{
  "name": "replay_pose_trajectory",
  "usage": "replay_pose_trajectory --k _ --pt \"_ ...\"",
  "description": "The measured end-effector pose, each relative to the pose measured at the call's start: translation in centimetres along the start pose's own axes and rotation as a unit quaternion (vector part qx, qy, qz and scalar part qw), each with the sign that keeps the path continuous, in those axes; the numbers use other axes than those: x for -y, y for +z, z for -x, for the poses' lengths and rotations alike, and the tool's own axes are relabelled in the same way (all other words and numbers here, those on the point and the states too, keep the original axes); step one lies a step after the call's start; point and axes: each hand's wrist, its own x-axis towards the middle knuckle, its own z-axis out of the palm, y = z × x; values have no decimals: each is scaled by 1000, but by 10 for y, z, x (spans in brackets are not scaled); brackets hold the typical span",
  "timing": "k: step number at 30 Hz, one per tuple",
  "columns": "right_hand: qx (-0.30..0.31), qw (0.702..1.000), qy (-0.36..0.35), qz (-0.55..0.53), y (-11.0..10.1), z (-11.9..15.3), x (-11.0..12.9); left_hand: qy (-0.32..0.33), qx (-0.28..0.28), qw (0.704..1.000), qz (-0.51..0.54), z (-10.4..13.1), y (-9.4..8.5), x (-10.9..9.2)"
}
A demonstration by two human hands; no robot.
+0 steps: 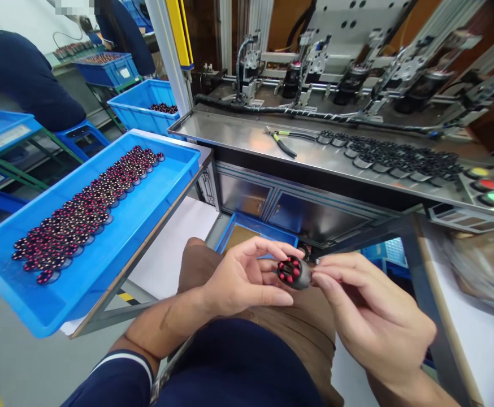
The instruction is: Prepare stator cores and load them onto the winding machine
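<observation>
A small dark grey cylindrical part (298, 275) with red studs around its open end is held above my lap. My left hand (247, 277) curls around the studded end, its fingers above and behind and its thumb stretched along below. My right hand (357, 305) pinches the other end of the part between thumb and forefinger, hiding that tip. To my left, a blue tray (154, 192) carries rows of similar parts with red studs (90, 209).
In front, a metal ledge (238, 133) of a machine bears pliers (283, 144) and several black parts (403, 155). Lit push buttons (486, 185) sit at its right end. A blue bin (145, 104) stands beyond the tray. Another person (22, 73) sits at far left.
</observation>
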Motion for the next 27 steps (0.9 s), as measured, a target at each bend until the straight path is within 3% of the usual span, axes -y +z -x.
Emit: replay_pose_trajectory --k 2,4,6,8,10,13,16,23,25,27 --pt "7 1000 20 -20 0 -2 2 57 -3 998 19 -3 -1 0" --pt "27 999 6 -37 -2 -5 2 52 -10 998 30 -8 -4 1" --pt "51 997 -27 -45 -5 -9 1 -45 44 997 35 -12 -8 3" --pt "74 995 -59 -34 -9 -13 1 -180 149 972 38 -15 -12 5" --pt "92 992 -85 -1 -13 -16 2 -246 208 946 37 -15 -14 5" --pt "89 989 -98 65 -19 -19 5 -201 170 964 32 -12 -13 4" --pt "65 991 -70 97 -20 -19 9 -134 133 980 56 -9 -9 3" --pt "79 997 15 13 -18 -21 16 34 47 996 69 -9 -4 -1" --pt "97 995 -2 -19 -18 -23 17 16 29 998 62 -15 -6 -2" --pt "112 993 -24 -35 -18 -25 16 -96 92 990 43 -20 -9 0"
